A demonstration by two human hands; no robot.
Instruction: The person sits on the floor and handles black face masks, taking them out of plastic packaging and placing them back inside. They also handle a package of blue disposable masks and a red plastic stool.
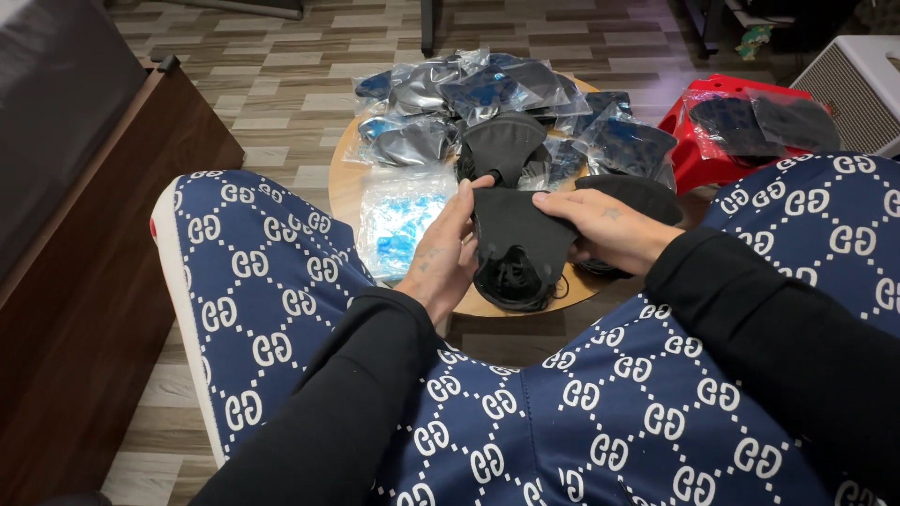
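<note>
I hold a black face mask (518,230) between both hands above a small round wooden table (345,184). My left hand (443,255) grips its left edge, thumb on top. My right hand (605,228) pinches its right edge. Under the mask lies a pile of loose black masks (513,283) with ear loops. Another black mask (503,141) lies just beyond my hands. Both arms wear black sleeves and my legs are in blue patterned trousers.
Several masks in clear plastic bags (487,89) cover the table's far half. A stack of empty clear bags with blue print (398,220) lies at its left. A red plastic stool (712,150) with bagged masks stands at the right. A dark wooden cabinet (84,281) runs along the left.
</note>
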